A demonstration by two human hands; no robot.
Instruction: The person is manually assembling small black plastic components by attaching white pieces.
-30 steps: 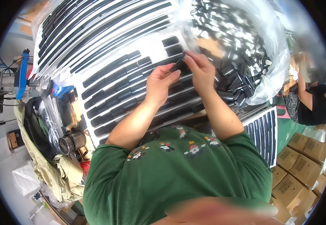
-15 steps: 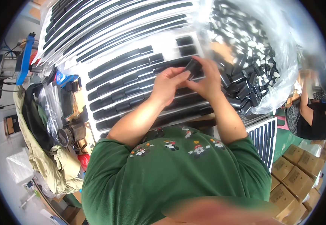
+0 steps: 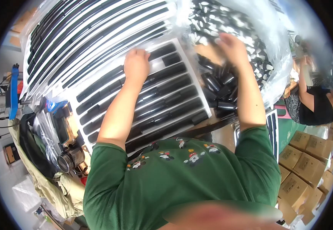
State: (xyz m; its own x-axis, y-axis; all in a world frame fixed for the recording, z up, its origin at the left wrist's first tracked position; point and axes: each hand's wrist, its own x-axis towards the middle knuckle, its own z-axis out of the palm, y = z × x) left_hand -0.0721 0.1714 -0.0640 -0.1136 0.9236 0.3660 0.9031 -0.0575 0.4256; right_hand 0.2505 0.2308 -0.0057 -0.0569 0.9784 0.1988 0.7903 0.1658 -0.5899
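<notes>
A white tray point(image 3: 202, 96) lies in front of me, with black cylindrical pieces point(image 3: 162, 78) packed end to end in its rows. My left hand point(image 3: 137, 63) rests over the far rows, its fingers curled down onto the tray; what they hold, if anything, is hidden beneath. To the right, my right hand point(image 3: 232, 48) hovers above a large clear plastic bag point(image 3: 275, 67) of loose black pieces and white-ended ones. Its fingers are partly spread and slightly smeared by motion, with nothing visible in them.
Beyond the tray is a pile of similar filled trays point(image 3: 97, 34). At left are a clear round container point(image 3: 69, 160) and beige cloth point(image 3: 40, 180). Cardboard boxes point(image 3: 300, 168) are stacked at lower right. Another person point(image 3: 318, 105) sits at far right.
Both hands were together around one black cylindrical piece. They have parted: the left moved left over the tray's far rows, the right moved up and right over the bag.
</notes>
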